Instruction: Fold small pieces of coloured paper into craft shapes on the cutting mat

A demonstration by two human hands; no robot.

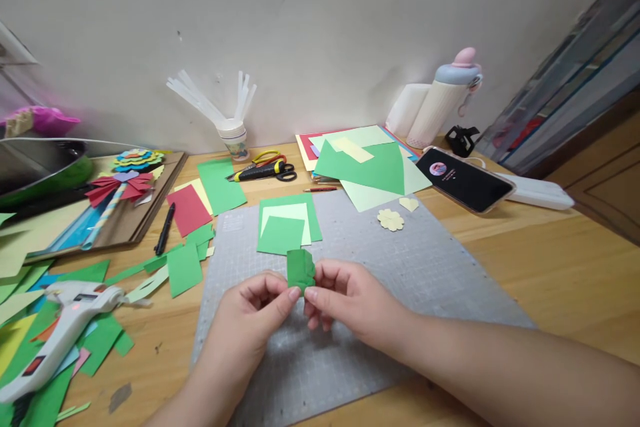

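A small folded piece of green paper (301, 269) stands upright between both hands, above the grey cutting mat (430, 280). My left hand (253, 320) pinches its lower left edge with thumb and forefinger. My right hand (350, 300) pinches the lower right edge in the same way. Both hands hover near the mat's front centre. Just behind the folded piece lie stacked green paper squares (285, 223).
A white glue gun (60, 333) lies at the left among green paper scraps. Scissors (265, 170), a black pen (165, 228), a cup of white strips (234, 137), a phone (465, 180), a bottle (445, 103) and coloured paper sheets (370, 167) sit further back on the wooden table.
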